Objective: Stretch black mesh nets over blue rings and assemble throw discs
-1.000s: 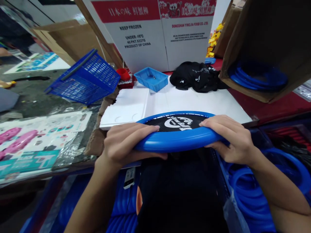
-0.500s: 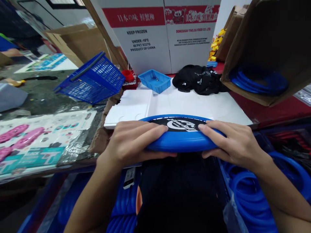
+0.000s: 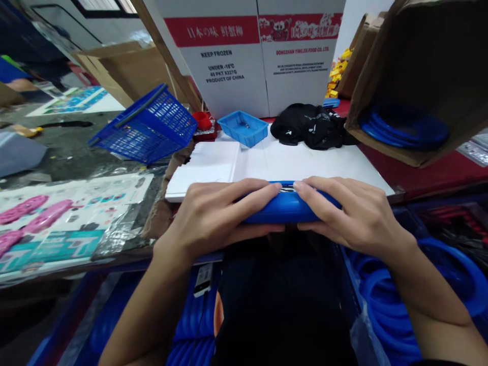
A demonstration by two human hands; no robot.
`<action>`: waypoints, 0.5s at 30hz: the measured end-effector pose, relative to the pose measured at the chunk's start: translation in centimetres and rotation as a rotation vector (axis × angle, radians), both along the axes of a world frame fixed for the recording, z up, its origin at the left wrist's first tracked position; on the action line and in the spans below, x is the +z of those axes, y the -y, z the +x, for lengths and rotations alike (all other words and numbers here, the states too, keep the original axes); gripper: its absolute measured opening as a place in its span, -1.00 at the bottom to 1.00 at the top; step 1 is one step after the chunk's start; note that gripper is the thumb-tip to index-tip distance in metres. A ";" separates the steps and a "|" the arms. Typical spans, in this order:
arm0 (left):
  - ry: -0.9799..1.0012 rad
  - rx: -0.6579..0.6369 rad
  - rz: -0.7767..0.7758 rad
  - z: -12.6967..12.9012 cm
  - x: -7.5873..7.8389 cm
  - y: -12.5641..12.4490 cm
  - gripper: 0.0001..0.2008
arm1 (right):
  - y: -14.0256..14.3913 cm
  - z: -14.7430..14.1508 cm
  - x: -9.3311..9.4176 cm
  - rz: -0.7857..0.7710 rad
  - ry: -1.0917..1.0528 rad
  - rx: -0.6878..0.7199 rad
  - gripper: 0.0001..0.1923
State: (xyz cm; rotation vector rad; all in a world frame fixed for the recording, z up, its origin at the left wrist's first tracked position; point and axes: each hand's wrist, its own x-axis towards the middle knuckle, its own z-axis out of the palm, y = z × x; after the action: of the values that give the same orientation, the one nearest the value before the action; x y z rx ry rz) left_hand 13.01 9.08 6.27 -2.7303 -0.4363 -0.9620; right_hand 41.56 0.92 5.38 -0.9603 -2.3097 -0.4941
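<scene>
A large white carton (image 3: pixel 236 96) is stood at the back of the white-topped counter (image 3: pixel 301 160), and a brown box (image 3: pixel 394 154) with blue hoops (image 3: pixel 404 133) in it is tilted to the right. A heap of black cloth (image 3: pixel 308 127) and a light-blue tray (image 3: pixel 254 138) are set in front of the carton. The blue ring (image 3: pixel 285 209) is held almost edge-on at the near side of the counter; whether it is touched to the surface cannot be told. The grip of the left hand (image 3: pixel 219 213) and that of the right hand (image 3: pixel 353 216) are both clamped on its near rim, digits above and below, their tips close together. The step in hand is judged to be a pressing or checking of that rim; an even pinch from both sides is called for next. Between the fingertips, only a sliver of white print (image 3: pixel 287 188) is shown.
</scene>
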 end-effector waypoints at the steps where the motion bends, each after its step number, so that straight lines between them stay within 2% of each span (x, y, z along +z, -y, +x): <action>1: -0.006 0.009 -0.005 0.1 0.3 0.0 -0.46 | -0.2 0.0 0.3 -0.011 -0.011 0.001 -0.46; 7: 0.076 0.088 -0.026 1.5 1.7 -1.4 -0.55 | -2.9 0.3 1.9 -0.070 -0.105 0.029 -0.49; 12: 0.118 0.108 -0.043 3.0 2.1 -4.8 -0.58 | -7.2 0.9 1.6 -0.078 -0.228 0.068 -0.57; 15: 0.137 0.097 -0.074 3.4 2.6 -6.2 -0.60 | -8.8 0.9 1.5 -0.064 -0.279 0.050 -0.58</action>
State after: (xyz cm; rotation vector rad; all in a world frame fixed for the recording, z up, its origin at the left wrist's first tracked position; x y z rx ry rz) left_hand 16.38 15.24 8.90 -2.6887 -0.6346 -1.1323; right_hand 42.43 9.72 6.89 -0.9351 -2.1014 -0.2491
